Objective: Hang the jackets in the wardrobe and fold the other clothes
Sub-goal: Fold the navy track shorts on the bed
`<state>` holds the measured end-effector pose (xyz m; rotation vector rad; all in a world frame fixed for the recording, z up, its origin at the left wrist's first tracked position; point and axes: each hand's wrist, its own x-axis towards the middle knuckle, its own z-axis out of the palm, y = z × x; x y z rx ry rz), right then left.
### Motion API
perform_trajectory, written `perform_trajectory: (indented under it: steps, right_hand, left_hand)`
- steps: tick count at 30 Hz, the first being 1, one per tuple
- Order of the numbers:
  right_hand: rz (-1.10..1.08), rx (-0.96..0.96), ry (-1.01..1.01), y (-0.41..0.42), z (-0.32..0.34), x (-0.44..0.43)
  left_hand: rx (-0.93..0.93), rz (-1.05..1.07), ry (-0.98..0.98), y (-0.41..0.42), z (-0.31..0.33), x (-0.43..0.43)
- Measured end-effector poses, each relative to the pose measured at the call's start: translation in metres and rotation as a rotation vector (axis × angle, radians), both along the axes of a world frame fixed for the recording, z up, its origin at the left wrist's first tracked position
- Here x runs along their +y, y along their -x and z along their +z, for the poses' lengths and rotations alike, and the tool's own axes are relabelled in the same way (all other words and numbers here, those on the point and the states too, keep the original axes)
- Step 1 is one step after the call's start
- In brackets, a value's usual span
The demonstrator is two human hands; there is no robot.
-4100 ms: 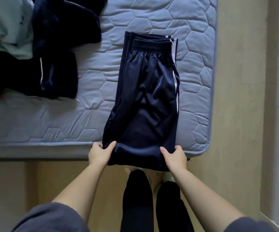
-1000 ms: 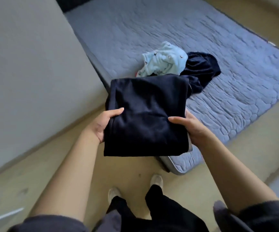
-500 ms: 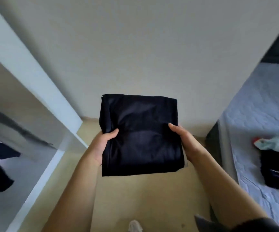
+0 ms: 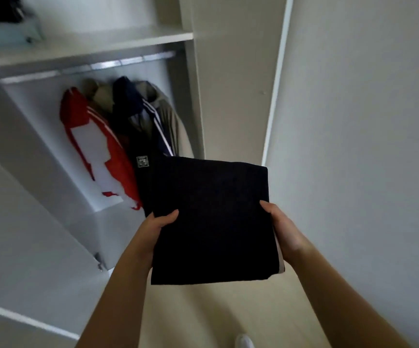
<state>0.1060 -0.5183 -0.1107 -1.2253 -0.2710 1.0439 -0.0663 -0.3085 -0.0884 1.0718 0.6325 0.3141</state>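
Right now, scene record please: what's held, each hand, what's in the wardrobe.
held: folded garment, dark, flat, in front of the open wardrobe
left hand: grips its left edge, thumb on top
right hand: grips its right edge, thumb on top
rail: red jacket, navy jacket and beige jacket hang close together
shelf: above the rail; blurred items at its left end
floor: one white shoe at the bottom edge

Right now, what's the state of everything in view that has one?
pants: folded, held up by both edges
left grip: holds pants' left edge
right grip: holds pants' right edge
wardrobe: open
jackets: hung on rail
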Motion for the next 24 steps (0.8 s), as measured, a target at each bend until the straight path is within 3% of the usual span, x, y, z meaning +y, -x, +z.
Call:
perform_trajectory:
  steps: [12,24]
  right_hand:
    - [0.237,-0.030,-0.145,-0.079,0.041,0.250]
    - [0.454,-0.178,-0.389,-0.113,0.227,0.494]
  left_hand:
    - [-0.087,0.341,-0.080,-0.020,0.043,0.184]
    - [-0.202,0.578,-0.285,-0.031,0.218,0.379]
